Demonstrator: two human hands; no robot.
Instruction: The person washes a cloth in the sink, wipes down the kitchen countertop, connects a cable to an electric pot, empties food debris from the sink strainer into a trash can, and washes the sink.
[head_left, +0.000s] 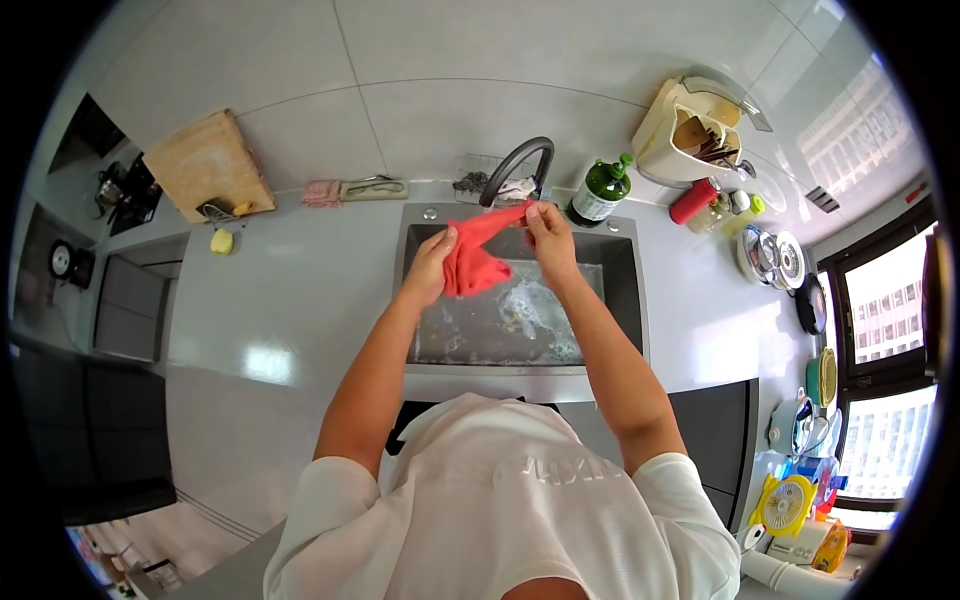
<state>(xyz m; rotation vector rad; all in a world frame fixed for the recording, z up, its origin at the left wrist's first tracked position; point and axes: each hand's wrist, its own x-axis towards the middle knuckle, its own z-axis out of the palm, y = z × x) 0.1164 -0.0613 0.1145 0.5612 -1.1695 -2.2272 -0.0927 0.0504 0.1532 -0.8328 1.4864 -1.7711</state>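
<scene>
A red cloth [475, 262] hangs between my two hands above the sink [460, 345]. My left hand [432, 262] is closed on its left edge, and my right hand [549, 240] pinches its upper right corner near the faucet. The black curved faucet [517, 160] rises behind the cloth at the sink's back edge. Foamy water [530, 310] lies in the basin below. Just behind my right hand stands a green bottle [602, 190] with a white label.
Left: a wooden cutting board [210, 168], a yellow sponge [222, 242], a folded pink cloth [322, 194]. Right: a cream utensil holder [665, 140], a red can [694, 201], jars and a dish rack [768, 256]. A yellow fan [783, 504] stands farther right near the window.
</scene>
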